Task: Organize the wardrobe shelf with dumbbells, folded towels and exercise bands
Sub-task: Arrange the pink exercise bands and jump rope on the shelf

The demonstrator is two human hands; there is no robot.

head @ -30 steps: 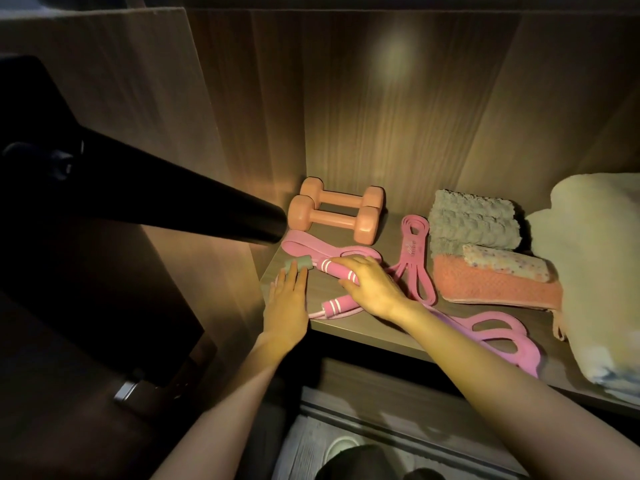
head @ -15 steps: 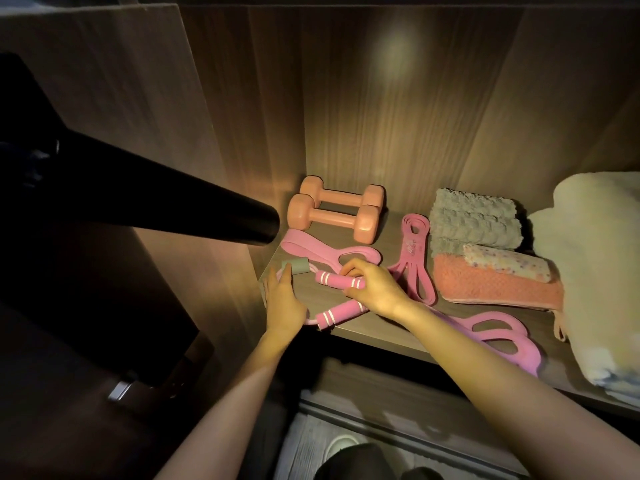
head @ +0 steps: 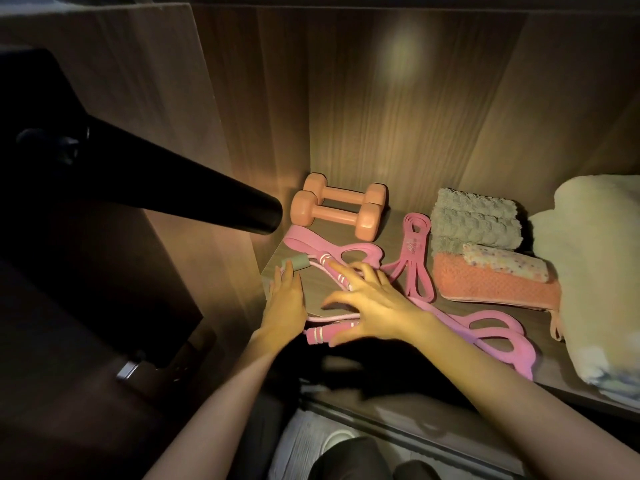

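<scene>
In the head view, the left hand (head: 285,303) is resting flat near the left front corner of the wardrobe shelf (head: 391,237), its fingers straight and close together, the tips reaching to a small grey piece (head: 295,263) on the cord of a pink jump rope (head: 330,332). The right hand (head: 375,306) is lying palm down just beside it at the centre of the frame, fingers spread wide and straight, covering the rope's two striped handles; one handle is poking out below the thumb at the shelf's front edge, the other is showing beyond the fingertips. Whether the palm is pressing on the handles cannot be told. Behind the hands, two coral dumbbells (head: 337,209) are lying side by side against the back wall, touching each other. A pink figure-eight exercise band (head: 311,242) is lying between the dumbbells and the hands, and a second one (head: 491,327) is trailing toward the lower right past the right wrist. A folded pink loop band (head: 415,251) is lying right of centre, just beside a grey folded towel (head: 474,220). In front of that towel a coral folded towel (head: 491,285) is carrying a small speckled cloth (head: 505,263). A cream fleecy blanket (head: 595,271) is filling the right edge, and a black cone (head: 173,192) is jutting in from the upper left.
</scene>
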